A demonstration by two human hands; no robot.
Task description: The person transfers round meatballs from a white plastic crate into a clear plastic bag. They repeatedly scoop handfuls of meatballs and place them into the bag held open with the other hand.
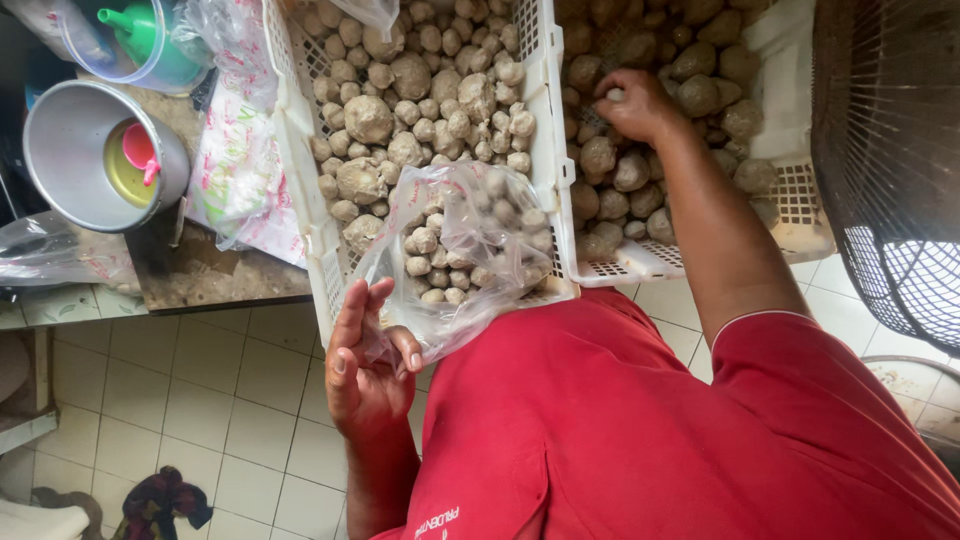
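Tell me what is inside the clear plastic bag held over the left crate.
The clear plastic bag, held open by the left hand, contains small brown, dusty round tubers. Its crinkled, glaring film blurs those deeper in, so their number cannot be told.

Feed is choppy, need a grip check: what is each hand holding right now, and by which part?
Left hand pinches the clear plastic bag by its open edge. Right hand grips one small round brown lump in its fingertips.

Clear glossy plastic bag (455, 255), white plastic crates (545, 150), matt rough balls (420, 90), dull metal pot (75, 150).
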